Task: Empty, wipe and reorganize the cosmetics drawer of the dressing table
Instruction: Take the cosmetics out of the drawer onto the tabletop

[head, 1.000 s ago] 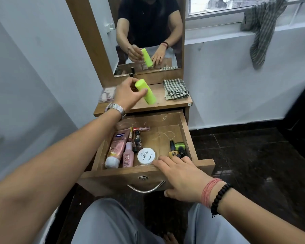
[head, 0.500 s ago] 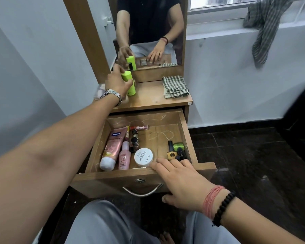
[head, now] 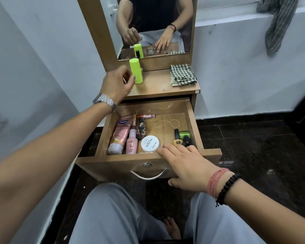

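The left hand (head: 117,84) has let go of the 1 green bottle (head: 136,70), which now stands upright on the surface (head: 158,85) just right of its loosely curled, empty fingers. The right hand (head: 187,166) stays draped over the open drawer's front edge (head: 113,161), fingers relaxed, touching 1 white jar (head: 150,143). Left of that jar lie 2 pink tubes (head: 121,132); 1 checked cloth (head: 183,74) sits beyond.

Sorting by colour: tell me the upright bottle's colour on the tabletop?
Bright lime green bottle, clearest in the head view.
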